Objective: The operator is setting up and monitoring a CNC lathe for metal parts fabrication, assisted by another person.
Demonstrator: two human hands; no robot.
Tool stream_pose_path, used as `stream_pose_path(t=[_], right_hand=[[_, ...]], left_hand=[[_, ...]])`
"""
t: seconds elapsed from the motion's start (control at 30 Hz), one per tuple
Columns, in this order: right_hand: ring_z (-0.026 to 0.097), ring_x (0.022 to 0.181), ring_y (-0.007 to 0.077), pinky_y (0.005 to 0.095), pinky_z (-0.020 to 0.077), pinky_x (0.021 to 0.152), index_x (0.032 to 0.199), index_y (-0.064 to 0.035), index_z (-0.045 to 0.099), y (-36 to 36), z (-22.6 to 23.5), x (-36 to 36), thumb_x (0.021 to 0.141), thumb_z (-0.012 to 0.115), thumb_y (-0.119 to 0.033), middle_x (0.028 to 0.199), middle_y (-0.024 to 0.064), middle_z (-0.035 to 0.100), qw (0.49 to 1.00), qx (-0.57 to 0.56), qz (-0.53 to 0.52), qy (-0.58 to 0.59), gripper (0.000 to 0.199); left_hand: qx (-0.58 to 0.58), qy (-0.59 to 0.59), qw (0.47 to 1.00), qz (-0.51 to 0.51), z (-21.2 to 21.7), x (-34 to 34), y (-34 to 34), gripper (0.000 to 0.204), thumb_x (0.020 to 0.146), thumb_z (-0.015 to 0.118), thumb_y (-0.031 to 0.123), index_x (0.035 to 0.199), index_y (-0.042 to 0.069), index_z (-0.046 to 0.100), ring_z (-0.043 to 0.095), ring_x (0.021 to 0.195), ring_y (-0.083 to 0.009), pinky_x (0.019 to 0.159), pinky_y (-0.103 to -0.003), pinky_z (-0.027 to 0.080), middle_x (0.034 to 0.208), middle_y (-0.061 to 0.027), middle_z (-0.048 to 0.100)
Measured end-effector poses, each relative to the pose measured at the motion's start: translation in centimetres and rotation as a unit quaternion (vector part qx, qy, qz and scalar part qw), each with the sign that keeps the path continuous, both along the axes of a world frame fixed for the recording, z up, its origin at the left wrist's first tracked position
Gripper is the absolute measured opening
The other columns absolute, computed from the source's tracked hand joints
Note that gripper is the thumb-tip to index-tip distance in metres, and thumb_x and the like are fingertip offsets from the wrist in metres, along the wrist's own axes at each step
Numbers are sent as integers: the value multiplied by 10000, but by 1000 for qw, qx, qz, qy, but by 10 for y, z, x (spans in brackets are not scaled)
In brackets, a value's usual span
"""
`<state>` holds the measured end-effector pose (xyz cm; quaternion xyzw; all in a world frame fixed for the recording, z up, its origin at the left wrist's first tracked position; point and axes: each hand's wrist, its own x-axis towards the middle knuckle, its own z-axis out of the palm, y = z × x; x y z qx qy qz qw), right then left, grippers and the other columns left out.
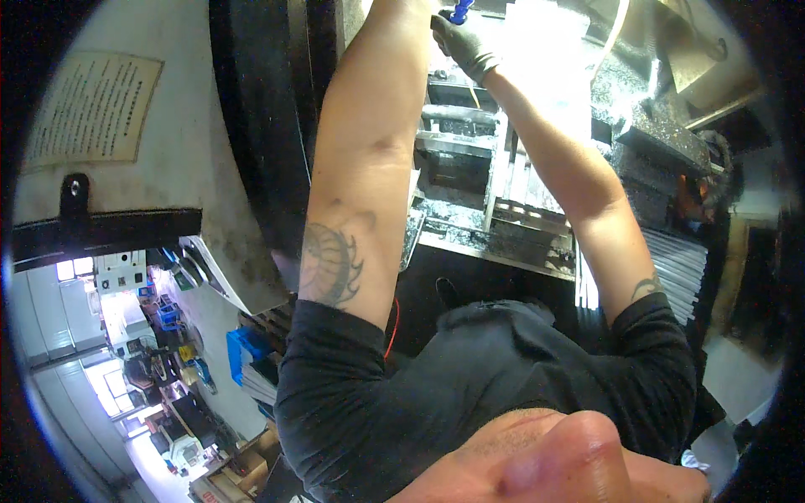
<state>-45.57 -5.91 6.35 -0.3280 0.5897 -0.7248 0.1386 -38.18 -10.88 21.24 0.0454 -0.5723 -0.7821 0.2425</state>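
Right hand (463, 42), gloved, grips a blue handle (459, 10) inside the machine (503, 168); left hand out of view overhead. Slip risk: gritty metal edges nearby.

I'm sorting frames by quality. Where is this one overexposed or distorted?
Head view: glare washes out the machine top near the gloved right hand; the left hand is cut off at the top edge; fisheye bends the wall sign; dark vignette rings the rim.
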Motion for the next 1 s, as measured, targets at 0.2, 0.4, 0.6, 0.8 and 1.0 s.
stream_pose_path(t=[0.2,0.4,0.6,0.8,1.0], right_hand=[[411,531,92,263,339,490,982,-87,644,21,25,22,939,679,-312,662,-62,459,979,-162,73,-98,232],[428,543,96,281,342,486,876,-88,650,23,-6,26,947,663,-324,649,-46,488,950,-46,-247,187,247],[434,548,95,291,339,482,797,-92,646,23,-36,8,951,649,-323,638,-37,503,885,-5,-347,310,277],[420,541,86,287,324,477,773,-101,620,14,-2,21,945,640,-295,628,-43,488,968,-117,-201,97,260],[406,534,78,283,309,472,749,-111,594,16,7,29,940,631,-267,619,-50,473,979,-169,-111,7,250]], left_hand=[[3,9,1000,-13,5,3,9,248,1002,534,280,907,82,649,592,673,-166,573,-327,507,772,-60,628],[7,12,1000,-18,9,9,14,244,1001,541,282,910,82,649,592,677,-165,575,-329,506,775,-59,629],[6,13,999,-29,11,9,21,242,1000,547,284,914,83,649,592,681,-165,577,-331,505,778,-59,630],[1,13,1000,-24,13,16,17,239,999,553,287,917,84,649,592,685,-165,579,-333,503,781,-58,631],[0,12,1000,-29,17,19,22,237,998,560,289,921,84,649,593,689,-164,580,-335,502,784,-57,631]])
